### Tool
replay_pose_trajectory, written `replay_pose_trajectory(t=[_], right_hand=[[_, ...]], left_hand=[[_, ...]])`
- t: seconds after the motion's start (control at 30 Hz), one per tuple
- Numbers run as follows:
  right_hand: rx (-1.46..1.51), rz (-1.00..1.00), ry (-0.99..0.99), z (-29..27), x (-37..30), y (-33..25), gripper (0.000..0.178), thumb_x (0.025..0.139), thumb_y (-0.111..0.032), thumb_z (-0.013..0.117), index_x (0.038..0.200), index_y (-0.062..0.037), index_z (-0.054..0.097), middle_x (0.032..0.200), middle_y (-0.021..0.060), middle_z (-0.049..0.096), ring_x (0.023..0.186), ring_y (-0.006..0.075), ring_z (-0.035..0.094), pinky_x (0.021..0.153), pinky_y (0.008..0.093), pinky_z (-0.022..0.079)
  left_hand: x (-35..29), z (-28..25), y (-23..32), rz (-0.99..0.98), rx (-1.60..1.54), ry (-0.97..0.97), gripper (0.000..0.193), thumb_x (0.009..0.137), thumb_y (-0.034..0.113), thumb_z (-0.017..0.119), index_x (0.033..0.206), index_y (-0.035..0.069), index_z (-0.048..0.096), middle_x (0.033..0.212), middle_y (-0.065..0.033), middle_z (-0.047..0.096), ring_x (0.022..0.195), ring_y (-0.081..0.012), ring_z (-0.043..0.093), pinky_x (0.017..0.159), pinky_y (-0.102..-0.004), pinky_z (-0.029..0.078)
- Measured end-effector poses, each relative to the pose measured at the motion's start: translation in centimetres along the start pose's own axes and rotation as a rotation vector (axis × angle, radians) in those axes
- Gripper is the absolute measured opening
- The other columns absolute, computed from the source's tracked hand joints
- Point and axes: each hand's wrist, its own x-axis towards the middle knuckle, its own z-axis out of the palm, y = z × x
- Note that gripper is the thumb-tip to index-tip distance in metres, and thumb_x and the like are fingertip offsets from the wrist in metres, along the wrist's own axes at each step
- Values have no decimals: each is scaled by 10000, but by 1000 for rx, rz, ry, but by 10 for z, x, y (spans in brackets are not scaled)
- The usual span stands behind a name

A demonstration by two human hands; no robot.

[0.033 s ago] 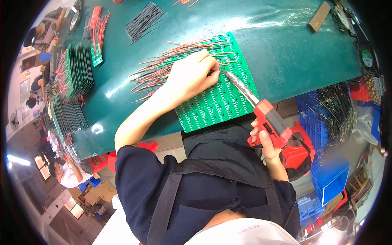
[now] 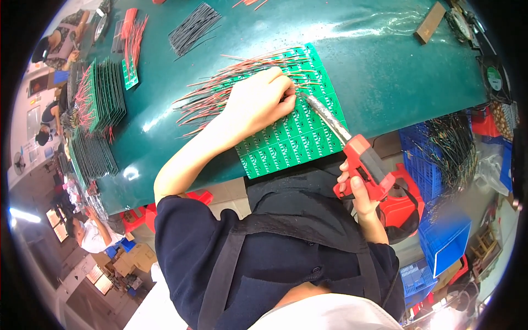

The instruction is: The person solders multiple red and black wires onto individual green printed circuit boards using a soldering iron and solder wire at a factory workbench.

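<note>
A green circuit board panel (image 2: 322,118) lies at the table's front edge, divided into many small boards. Red and dark wires (image 2: 206,99) run leftward from its upper and left part. Over its middle, my left hand (image 2: 258,102) is closed in a pinch near the ends of the wires; a wire seems to be between its fingertips, which are partly hidden. My right hand (image 2: 360,192) grips the handle of a red and black soldering gun (image 2: 366,159). The gun's long metal shaft points up and left, its tip close beside my left fingertips.
Stacked green boards with wires (image 2: 104,96) stand at the left. Bundles of black wires (image 2: 192,30) and red wires (image 2: 135,41) lie at the back. A wooden block (image 2: 430,23) sits far right. Below the right edge are blue crates (image 2: 421,165) and a red stool (image 2: 401,206).
The soldering gun's tip has shifted very slightly right, away from my left fingertips. My left hand and the board look the same.
</note>
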Motion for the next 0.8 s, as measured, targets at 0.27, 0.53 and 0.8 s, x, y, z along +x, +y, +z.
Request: replay_pose_trajectory(t=[0.27,0.53,0.8], right_hand=[[68,-94,-15,-8,2,3,411,850,-238,556,1131,48,467,940,151,566,765,195,593,580,283,505],[57,-91,58,-2,2,-1,402,841,-281,553,1040,67,518,912,161,558,810,215,584,553,276,496],[95,-150,4,-10,6,0,426,852,-208,564,1181,49,479,997,156,576,828,212,611,593,286,532]], left_hand=[[1,-2,1,-2,9,-35,108,756,174,620,772,76,578,756,-61,554,702,-228,602,601,-333,499],[-1,-2,4,-3,32,-19,121,770,163,643,806,72,571,754,-54,530,661,-196,584,585,-311,482],[-5,-3,7,1,-73,88,121,836,131,612,921,51,579,943,-122,516,745,-252,580,666,-331,484]])
